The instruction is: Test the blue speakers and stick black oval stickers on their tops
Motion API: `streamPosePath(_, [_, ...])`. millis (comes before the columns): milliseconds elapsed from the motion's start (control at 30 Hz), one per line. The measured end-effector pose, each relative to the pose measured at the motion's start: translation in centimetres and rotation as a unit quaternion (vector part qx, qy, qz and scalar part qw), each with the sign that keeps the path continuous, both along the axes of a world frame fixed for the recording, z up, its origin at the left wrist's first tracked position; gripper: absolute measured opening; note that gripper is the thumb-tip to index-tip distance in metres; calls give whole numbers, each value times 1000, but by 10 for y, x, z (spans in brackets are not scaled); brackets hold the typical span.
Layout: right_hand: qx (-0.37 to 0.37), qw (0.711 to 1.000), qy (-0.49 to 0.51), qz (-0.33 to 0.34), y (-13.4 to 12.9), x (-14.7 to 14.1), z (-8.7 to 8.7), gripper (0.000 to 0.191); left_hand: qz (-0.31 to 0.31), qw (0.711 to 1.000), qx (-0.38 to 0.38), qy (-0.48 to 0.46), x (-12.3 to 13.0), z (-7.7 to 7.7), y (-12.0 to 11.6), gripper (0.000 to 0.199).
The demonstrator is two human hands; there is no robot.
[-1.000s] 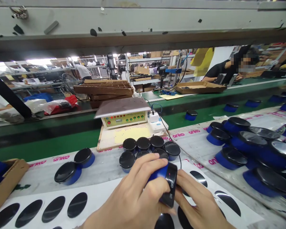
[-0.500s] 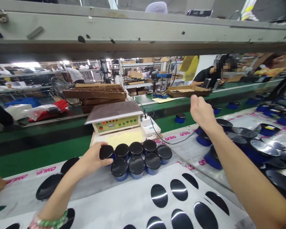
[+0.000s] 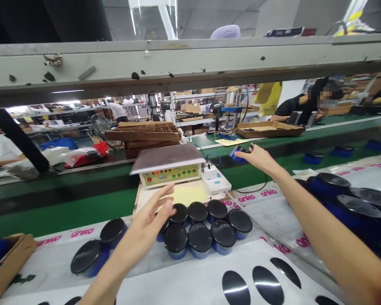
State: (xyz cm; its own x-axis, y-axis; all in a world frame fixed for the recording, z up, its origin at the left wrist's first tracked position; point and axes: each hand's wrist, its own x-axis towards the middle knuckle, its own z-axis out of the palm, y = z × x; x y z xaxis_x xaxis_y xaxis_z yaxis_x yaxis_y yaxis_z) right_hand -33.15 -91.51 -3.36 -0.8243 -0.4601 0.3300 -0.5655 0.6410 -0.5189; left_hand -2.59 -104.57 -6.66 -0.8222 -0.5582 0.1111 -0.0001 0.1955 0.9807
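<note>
My right hand [image 3: 257, 159] reaches out over the green belt, its fingers closed on a short blue cylinder with a dark top [image 3: 237, 153], which is tilted in the grasp. My left hand [image 3: 157, 212] is open, thumb and fingers apart, at the left end of a cluster of blue cylinders with shiny black round tops [image 3: 199, 237]. They stand upright, close together in two rows. One at the left end is partly hidden behind that hand. Two more black-topped cylinders [image 3: 87, 256] stand to the left of my left forearm.
A control box [image 3: 171, 171] with lit buttons stands behind the cluster, beside a white plug block [image 3: 217, 182]. Black ovals [image 3: 236, 288] lie on a white sheet in front. More cylinders [image 3: 333, 184] crowd the right. A beam [image 3: 190, 63] crosses above; a person [image 3: 292, 106] sits across the belt [image 3: 120, 190].
My right hand has moved left and lower in view and now grips a cylinder from the belt. My left hand has lifted and opened, releasing the end cylinder. The view has shifted.
</note>
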Motion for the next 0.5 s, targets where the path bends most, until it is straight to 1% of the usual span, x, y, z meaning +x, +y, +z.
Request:
streamPosePath(33, [-5, 999, -10, 51, 0, 17, 7, 38, -15, 997, 71, 38, -1, 1, 11, 51])
streamPosePath(100, [-9, 982, -33, 184, 5, 62, 18, 44, -56, 970, 210, 111, -3, 1, 32, 57])
streamPosePath(133, [-12, 953, -50, 298, 9, 87, 22, 45, -81, 952, 262, 137, -3, 1, 41, 59])
streamPosePath(167, [-3, 922, -61, 382, 15, 112, 24, 45, -105, 935, 300, 153, -2, 0, 48, 58])
streamPosePath(200, [10, 907, -55, 417, 21, 134, 26, 45, -126, 922, 328, 160, -1, 0, 53, 56])
streamPosePath(233, [10, 901, -25, 434, 27, 153, 26, 44, -139, 913, 348, 161, 0, 1, 56, 51])
streamPosePath(267, [5, 900, 10, 435, 33, 167, 26, 39, -141, 908, 361, 160, 2, 1, 57, 44])
streamPosePath(333, [-21, 897, 87, 432, 43, 181, 23, 26, -128, 905, 374, 155, 7, 4, 56, 34])
streamPosePath(367, [-29, 892, 118, 436, 47, 183, 21, 23, -123, 906, 375, 152, 8, 6, 54, 32])
streamPosePath(400, [-26, 884, 143, 445, 51, 183, 18, 24, -121, 909, 370, 148, 10, 7, 53, 31])
streamPosePath(500, [5, 863, 209, 459, 58, 180, 9, 25, -125, 919, 349, 138, 11, 8, 50, 36])
